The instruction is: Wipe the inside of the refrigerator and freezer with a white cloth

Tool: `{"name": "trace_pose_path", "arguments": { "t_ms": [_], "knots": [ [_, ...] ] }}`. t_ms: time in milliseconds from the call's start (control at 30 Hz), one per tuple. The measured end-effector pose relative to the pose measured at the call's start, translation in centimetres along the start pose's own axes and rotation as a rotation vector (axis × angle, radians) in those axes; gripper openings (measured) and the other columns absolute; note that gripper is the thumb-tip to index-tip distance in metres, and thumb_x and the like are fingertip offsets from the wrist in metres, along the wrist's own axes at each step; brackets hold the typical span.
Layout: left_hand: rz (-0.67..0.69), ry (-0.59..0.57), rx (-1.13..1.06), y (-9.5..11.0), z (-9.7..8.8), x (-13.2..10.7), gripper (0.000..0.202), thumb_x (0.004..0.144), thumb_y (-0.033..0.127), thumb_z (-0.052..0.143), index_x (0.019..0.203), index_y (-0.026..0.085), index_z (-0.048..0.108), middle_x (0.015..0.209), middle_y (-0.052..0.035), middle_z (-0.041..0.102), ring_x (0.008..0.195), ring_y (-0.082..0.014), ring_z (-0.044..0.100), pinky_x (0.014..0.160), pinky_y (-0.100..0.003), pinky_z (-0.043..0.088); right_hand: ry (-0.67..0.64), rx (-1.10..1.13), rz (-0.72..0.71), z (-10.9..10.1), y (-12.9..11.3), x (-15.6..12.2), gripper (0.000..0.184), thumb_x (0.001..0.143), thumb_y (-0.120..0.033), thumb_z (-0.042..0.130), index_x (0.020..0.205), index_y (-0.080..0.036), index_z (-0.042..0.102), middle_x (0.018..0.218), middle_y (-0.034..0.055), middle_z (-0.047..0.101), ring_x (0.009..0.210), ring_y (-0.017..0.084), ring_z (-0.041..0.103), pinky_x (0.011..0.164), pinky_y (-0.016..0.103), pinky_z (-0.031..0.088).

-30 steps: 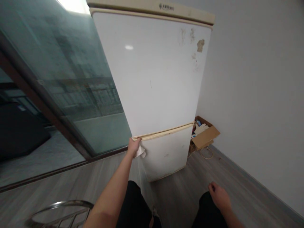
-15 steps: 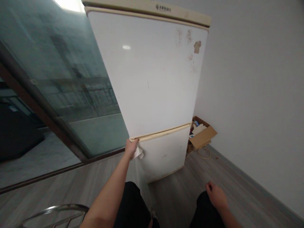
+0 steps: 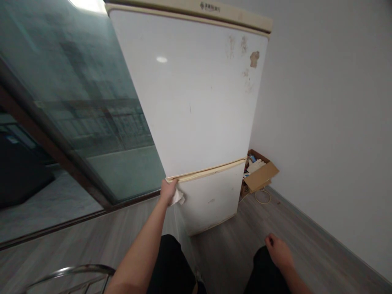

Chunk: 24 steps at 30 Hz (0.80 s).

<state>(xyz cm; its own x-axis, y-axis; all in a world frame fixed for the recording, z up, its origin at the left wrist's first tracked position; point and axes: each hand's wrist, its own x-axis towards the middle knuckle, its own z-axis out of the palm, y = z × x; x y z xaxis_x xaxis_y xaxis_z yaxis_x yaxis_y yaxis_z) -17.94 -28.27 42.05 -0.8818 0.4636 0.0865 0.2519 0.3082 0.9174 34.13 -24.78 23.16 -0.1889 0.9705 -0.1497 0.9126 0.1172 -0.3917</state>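
A tall white two-door fridge [image 3: 196,94] with yellowed trim and brown stains near its top right stands in front of me. My left hand [image 3: 168,190] reaches to the left end of the seam between the upper and lower doors, fingers closed on a crumpled white cloth [image 3: 178,198] pressed against the lower door's top corner. My right hand [image 3: 277,251] rests on my right knee, fingers loosely curled, nothing in it.
A glass sliding door [image 3: 76,122] with a dark frame runs along the left. An open cardboard box [image 3: 260,173] with white items and a coiled cable [image 3: 262,197] lie on the wooden floor beside the fridge, against the white wall. A metal chair rim [image 3: 70,273] shows at bottom left.
The view drifted slightly, so everything sits a little further left. My left hand stays at the fridge seam with the cloth. My right hand has barely moved.
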Motion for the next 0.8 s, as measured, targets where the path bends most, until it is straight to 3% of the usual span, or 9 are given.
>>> {"name": "trace_pose_path", "arguments": {
  "t_ms": [267, 367, 500, 533, 600, 700, 800],
  "knots": [
    [0.027, 0.009, 0.113, 1.0, -1.1, -1.7, 0.042, 0.079, 0.048, 0.066, 0.108, 0.019, 0.055, 0.113, -0.0158, 0.068, 0.103, -0.0316, 0.066, 0.091, -0.041, 0.050, 0.005, -0.004, -0.012, 0.2, 0.4, 0.1, 0.038, 0.103, -0.038, 0.031, 0.089, -0.019, 0.062, 0.086, 0.0078, 0.070, 0.084, 0.022, 0.067, 0.067, 0.031, 0.033],
    [0.070, -0.004, 0.133, 0.5, -2.0, -5.2, 0.039, 0.081, 0.049, 0.065, 0.105, 0.020, 0.053, 0.111, -0.0140, 0.068, 0.104, -0.0309, 0.065, 0.091, -0.040, 0.048, -0.006, -0.021, -0.012, 0.1, 0.3, 0.1, 0.039, 0.104, -0.038, 0.030, 0.090, -0.019, 0.062, 0.087, 0.0091, 0.070, 0.085, 0.024, 0.068, 0.068, 0.031, 0.033],
    [0.093, -0.076, 0.129, -1.4, -3.6, -12.3, 0.043, 0.080, 0.058, 0.065, 0.099, 0.022, 0.053, 0.098, -0.0088, 0.069, 0.091, -0.0291, 0.066, 0.080, -0.037, 0.049, -0.014, -0.037, -0.016, -0.1, -0.2, 0.0, 0.039, 0.104, -0.039, 0.031, 0.090, -0.019, 0.062, 0.087, 0.0084, 0.070, 0.087, 0.024, 0.068, 0.067, 0.031, 0.033],
    [0.109, -0.121, 0.116, -2.0, -4.1, -14.1, 0.046, 0.078, 0.061, 0.068, 0.098, 0.022, 0.053, 0.094, -0.0070, 0.069, 0.088, -0.0283, 0.066, 0.078, -0.036, 0.048, -0.018, -0.036, -0.012, -0.1, -0.3, 0.0, 0.040, 0.104, -0.040, 0.031, 0.090, -0.019, 0.062, 0.087, 0.0080, 0.070, 0.087, 0.024, 0.068, 0.067, 0.031, 0.033],
    [0.212, -0.320, 0.045, -3.0, -5.1, -16.9, 0.048, 0.074, 0.060, 0.072, 0.097, 0.022, 0.055, 0.091, -0.0041, 0.068, 0.088, -0.0262, 0.064, 0.078, -0.033, 0.048, -0.025, -0.036, -0.004, -0.1, -0.4, -0.1, 0.041, 0.104, -0.041, 0.030, 0.090, -0.020, 0.062, 0.088, 0.0077, 0.070, 0.087, 0.025, 0.068, 0.067, 0.031, 0.033],
    [0.299, -0.604, -0.003, -3.4, -6.9, -18.4, 0.039, 0.079, 0.059, 0.068, 0.083, 0.020, 0.059, 0.077, -0.0003, 0.063, 0.078, -0.0213, 0.060, 0.073, -0.029, 0.045, -0.029, -0.044, -0.003, 0.0, -0.2, 0.0, 0.040, 0.104, -0.040, 0.029, 0.091, -0.020, 0.061, 0.089, 0.0079, 0.071, 0.088, 0.024, 0.068, 0.068, 0.031, 0.034],
    [0.275, -0.615, 0.005, -2.5, -8.1, -17.4, 0.039, 0.087, 0.058, 0.060, 0.078, 0.020, 0.061, 0.072, 0.0005, 0.061, 0.073, -0.0189, 0.057, 0.070, -0.028, 0.044, -0.025, -0.056, -0.013, -0.1, 0.0, 0.0, 0.040, 0.104, -0.039, 0.029, 0.090, -0.020, 0.061, 0.088, 0.0083, 0.071, 0.087, 0.024, 0.068, 0.067, 0.030, 0.034]
  ]
}}
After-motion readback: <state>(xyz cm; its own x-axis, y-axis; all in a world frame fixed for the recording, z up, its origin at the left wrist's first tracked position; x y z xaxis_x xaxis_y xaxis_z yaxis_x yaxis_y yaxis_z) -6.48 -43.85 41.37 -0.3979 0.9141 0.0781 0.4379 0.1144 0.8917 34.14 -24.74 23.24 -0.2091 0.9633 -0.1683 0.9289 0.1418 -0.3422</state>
